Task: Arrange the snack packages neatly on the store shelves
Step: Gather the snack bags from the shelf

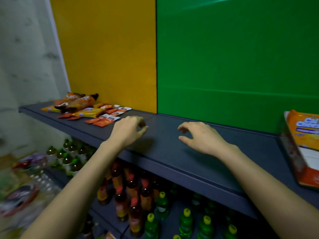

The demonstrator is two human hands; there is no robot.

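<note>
Holding the left hand [128, 131] low over the dark grey shelf [172, 152], fingers loosely curled, thumb tip nearing the forefinger, gripping nothing visible. Holding the right hand [202, 138] near it over the same board, fingers slack and half bent, likewise carrying nothing. Not telling from this angle whether either hand is touching the board.

Seeing the snack packages [86, 111] heaped at the shelf's left end, the nearest one lying just beside the left hand and apart from it. Counting there two crinkled bags [77, 102] in orange-brown, two yellow packets [89, 113], and a fan of orange sachets [107, 116] overlapping too much for an exact count.

Noting one orange pack [305, 131] at the far right, lying on a carton [305, 163] cropped by the frame edge, contents hidden.

Looking past two back panels, a yellow panel [107, 49] on the left, meeting a green panel [233, 57].

Seeing both forearms crossing in front of the lower shelf [107, 216] and hiding part of it. Making out upright red-capped bottles [132, 195], green bottles [186, 221] showing at least five yellow caps, and blurred green-capped bottles [67, 157] further left.
</note>
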